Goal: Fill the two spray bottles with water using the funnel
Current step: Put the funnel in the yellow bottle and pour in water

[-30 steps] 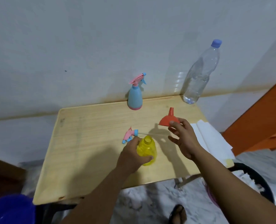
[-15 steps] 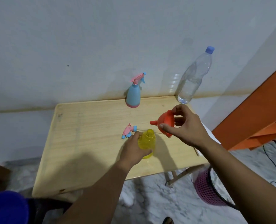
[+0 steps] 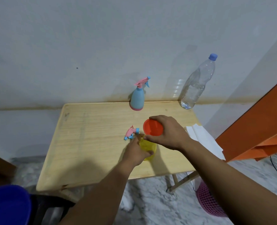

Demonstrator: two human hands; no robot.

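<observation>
My left hand (image 3: 137,150) grips the yellow spray bottle (image 3: 148,149), which stands uncapped near the middle of the wooden table (image 3: 92,143). My right hand (image 3: 168,133) holds the orange funnel (image 3: 152,127) upright directly over the bottle's neck, its wide mouth facing up; the spout and neck are hidden. The bottle's pink and blue spray head (image 3: 131,132) lies on the table just left of the funnel. A blue spray bottle (image 3: 137,98) with its pink trigger on stands at the back edge. A clear water bottle (image 3: 197,83) with a blue cap leans at the back right corner.
White paper sheets (image 3: 206,140) lie on the table's right edge. An orange cabinet (image 3: 261,125) stands to the right, a pink mesh basket (image 3: 210,203) on the floor below it. A blue tub (image 3: 8,207) sits at the lower left. A wall runs behind the table.
My right hand picked the funnel up from the table, turned it from sideways to upright, and brought it over the yellow bottle's neck. My left hand stayed on the bottle.
</observation>
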